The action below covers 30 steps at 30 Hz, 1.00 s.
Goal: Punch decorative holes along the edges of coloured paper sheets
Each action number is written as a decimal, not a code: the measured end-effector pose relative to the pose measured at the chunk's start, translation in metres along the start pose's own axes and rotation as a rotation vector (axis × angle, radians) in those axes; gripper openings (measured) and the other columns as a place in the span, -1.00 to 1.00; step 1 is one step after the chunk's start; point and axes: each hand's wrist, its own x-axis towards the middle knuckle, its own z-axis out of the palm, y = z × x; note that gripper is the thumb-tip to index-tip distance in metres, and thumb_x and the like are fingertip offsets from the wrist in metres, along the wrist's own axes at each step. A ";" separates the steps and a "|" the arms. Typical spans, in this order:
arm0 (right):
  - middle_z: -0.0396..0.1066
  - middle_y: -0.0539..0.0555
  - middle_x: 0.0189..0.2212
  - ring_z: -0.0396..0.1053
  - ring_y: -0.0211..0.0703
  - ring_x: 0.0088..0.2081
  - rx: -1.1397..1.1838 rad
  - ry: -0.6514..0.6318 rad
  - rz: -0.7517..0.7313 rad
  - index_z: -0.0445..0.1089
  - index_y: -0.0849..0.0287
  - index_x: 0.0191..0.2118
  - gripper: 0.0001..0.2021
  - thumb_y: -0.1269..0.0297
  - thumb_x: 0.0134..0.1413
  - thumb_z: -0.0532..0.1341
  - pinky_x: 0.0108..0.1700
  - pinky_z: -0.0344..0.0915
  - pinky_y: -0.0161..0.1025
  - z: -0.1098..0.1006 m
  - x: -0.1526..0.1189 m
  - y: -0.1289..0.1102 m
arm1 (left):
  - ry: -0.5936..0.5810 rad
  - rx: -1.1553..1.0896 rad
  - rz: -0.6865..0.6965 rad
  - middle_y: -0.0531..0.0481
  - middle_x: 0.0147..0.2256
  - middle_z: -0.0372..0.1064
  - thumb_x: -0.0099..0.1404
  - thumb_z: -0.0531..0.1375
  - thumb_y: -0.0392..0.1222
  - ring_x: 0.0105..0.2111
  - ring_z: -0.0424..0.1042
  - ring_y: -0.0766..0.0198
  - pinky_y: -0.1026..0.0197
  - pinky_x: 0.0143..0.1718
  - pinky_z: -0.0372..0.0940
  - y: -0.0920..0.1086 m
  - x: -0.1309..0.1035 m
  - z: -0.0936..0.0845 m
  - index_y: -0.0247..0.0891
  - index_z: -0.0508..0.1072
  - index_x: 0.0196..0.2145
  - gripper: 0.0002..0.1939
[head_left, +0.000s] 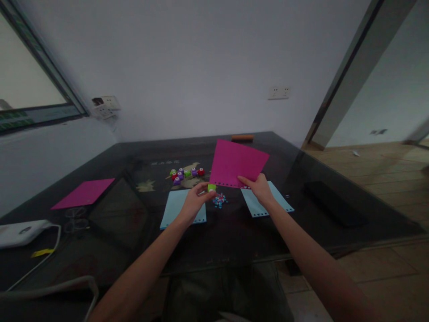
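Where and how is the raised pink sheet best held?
Probably pinch the pink sheet across both faces at the right part of its holed lower edge, coming from the right: it is thin, and the green punch in the left hand sits at that edge's left end. The right hand's grip is about there.

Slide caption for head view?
Left hand holds a green punch at the corner of a pink sheet in the right hand.
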 end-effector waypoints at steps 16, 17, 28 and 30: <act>0.49 0.14 -0.30 0.43 0.00 -0.25 -0.054 -0.021 -0.081 0.44 0.20 -0.29 -0.69 0.15 -0.23 0.32 -0.13 0.33 -0.05 -0.002 0.001 0.002 | 0.017 0.035 0.009 -0.08 -0.25 0.40 0.03 0.27 -0.14 -0.37 0.43 0.27 0.13 -0.20 0.32 0.007 -0.003 0.002 -0.32 0.38 -0.22 -0.65; 0.49 0.15 -0.30 0.43 0.01 -0.25 -0.060 -0.025 -0.084 0.44 0.20 -0.29 -0.69 0.14 -0.22 0.32 -0.13 0.33 -0.05 -0.003 0.001 0.002 | 0.019 0.033 0.010 -0.08 -0.25 0.40 0.03 0.27 -0.14 -0.38 0.43 0.27 0.14 -0.20 0.32 0.007 -0.003 0.002 -0.32 0.38 -0.22 -0.65; 0.49 0.16 -0.32 0.43 0.00 -0.28 -0.101 -0.052 -0.089 0.43 0.22 -0.30 -0.70 0.16 -0.20 0.31 -0.16 0.34 -0.06 -0.003 0.001 0.004 | 0.029 0.000 -0.031 -0.03 -0.32 0.40 0.03 0.27 -0.13 -0.44 0.40 0.33 0.23 -0.33 0.31 0.005 -0.002 0.001 -0.32 0.39 -0.25 -0.67; 0.48 0.16 -0.30 0.43 0.00 -0.27 -0.099 -0.069 -0.106 0.43 0.22 -0.29 -0.69 0.16 -0.20 0.31 -0.15 0.34 -0.06 -0.003 0.002 0.005 | 0.042 0.006 -0.041 -0.01 -0.38 0.39 0.02 0.27 -0.14 -0.48 0.36 0.37 0.31 -0.43 0.27 0.005 -0.001 0.001 -0.32 0.39 -0.26 -0.68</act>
